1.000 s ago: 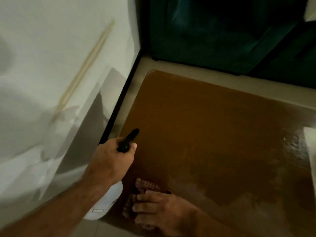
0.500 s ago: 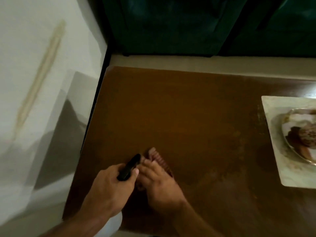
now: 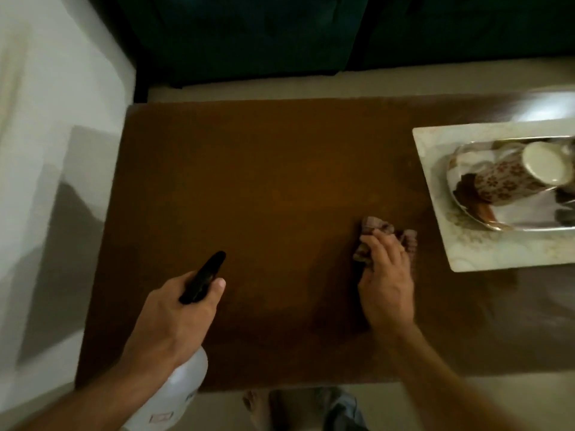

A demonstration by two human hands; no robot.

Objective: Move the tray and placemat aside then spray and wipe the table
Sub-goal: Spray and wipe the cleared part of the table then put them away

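The dark brown wooden table (image 3: pixel 264 188) fills the middle of the view. At its right end lies a pale rectangular floral placemat (image 3: pixel 473 244), carrying an oval silver metal tray (image 3: pixel 513 222) with a patterned ceramic mug (image 3: pixel 513 175) tipped on its side. Near the left front edge, the left hand (image 3: pixel 174 318) grips a translucent white spray bottle (image 3: pixel 183 390) with a black trigger head pointing far. Right of centre, the right hand (image 3: pixel 385 284) presses flat, fingers fairly straight, on a crumpled brownish striped cloth (image 3: pixel 379 231) on the tabletop.
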